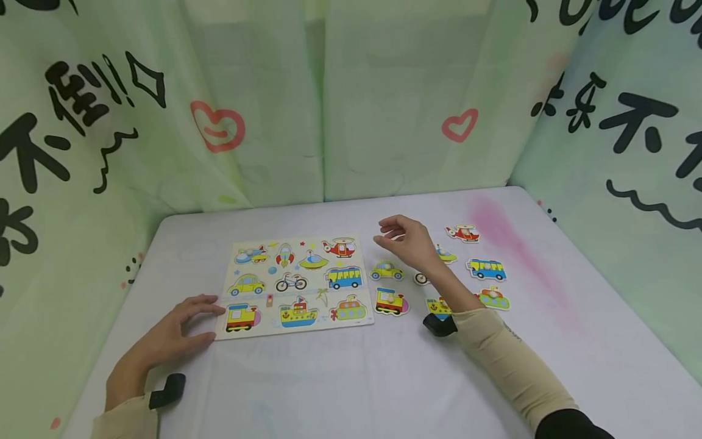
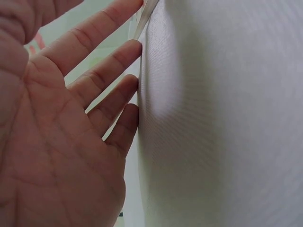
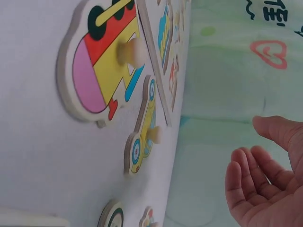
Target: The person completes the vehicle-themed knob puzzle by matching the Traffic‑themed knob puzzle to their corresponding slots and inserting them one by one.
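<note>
While my left hand [image 1: 175, 332], fingers spread, likely steadies puzzle board [image 1: 324, 323], right hand [image 1: 408, 241] hovers empty right of board, loosely curved, loose pieces [image 1: 390, 302] within reach.

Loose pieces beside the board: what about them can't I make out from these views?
Bicycle piece: head view, mostly behind the right forearm.
Ship piece: head view, partly covered by that forearm and the black wrist mount.
Saucer piece: head view, left part behind the right arm.
Train piece: right wrist view, cut off by the top edge.
Head view: anything directly behind the right hand is hidden.
</note>
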### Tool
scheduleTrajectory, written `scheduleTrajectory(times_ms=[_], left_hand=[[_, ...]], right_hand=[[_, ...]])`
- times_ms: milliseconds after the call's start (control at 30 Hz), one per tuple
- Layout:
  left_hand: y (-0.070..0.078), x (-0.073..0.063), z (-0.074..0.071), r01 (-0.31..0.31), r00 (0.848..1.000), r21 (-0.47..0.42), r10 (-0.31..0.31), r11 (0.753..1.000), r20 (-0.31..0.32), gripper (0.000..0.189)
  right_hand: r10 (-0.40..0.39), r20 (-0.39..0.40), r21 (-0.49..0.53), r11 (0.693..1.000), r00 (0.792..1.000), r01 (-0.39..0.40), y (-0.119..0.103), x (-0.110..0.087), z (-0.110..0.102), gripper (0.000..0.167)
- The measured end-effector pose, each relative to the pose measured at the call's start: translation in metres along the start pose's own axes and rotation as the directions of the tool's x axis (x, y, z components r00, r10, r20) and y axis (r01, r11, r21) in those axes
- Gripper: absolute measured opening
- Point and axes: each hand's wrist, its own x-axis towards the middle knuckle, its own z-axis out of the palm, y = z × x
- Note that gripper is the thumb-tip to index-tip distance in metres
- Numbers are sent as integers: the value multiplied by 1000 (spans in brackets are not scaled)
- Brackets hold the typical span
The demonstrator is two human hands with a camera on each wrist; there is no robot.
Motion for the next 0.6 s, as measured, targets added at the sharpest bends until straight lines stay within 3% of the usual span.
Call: scheduleTrajectory(times_ms=[267, 433, 600], left_hand=[[-5, -8, -4, 0, 1000, 35, 0, 999, -9, 44], [-6, -3, -2, -39, 999, 32, 39, 999, -11, 44], [-4, 2, 1, -24, 1000, 19, 24, 1000, 7, 45]], right_hand=[[54, 2, 14, 998, 999, -54, 10, 4, -4, 40], [92, -8, -7, 996, 996, -92, 18, 7, -13, 40], [135, -10, -44, 990, 991, -135, 30, 8, -24, 41]])
